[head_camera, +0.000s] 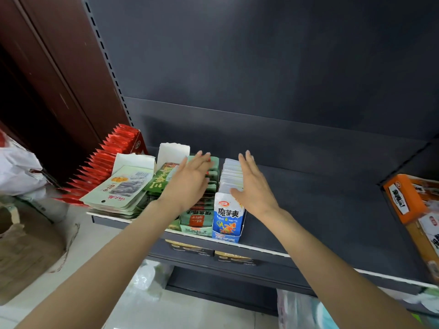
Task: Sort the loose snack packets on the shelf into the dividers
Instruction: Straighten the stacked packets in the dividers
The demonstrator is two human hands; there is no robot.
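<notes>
Several rows of snack packets stand in paper dividers at the left of the dark shelf (320,210). My left hand (187,181) lies flat, fingers straight, over the green packets (199,218). My right hand (251,186) is open with straight fingers along the right side of the blue-and-white packet row (228,219), thumb touching its top. Further left are dark green packets (161,179), pale green packets (121,188) and a row of red packets (104,160). Neither hand holds anything.
An orange box (403,198) of snacks sits at the shelf's right end. A lower shelf holds dark boxes (190,249). A cardboard box (26,252) and white bag (16,169) stand on the floor at left. Plastic bags lie below the shelf.
</notes>
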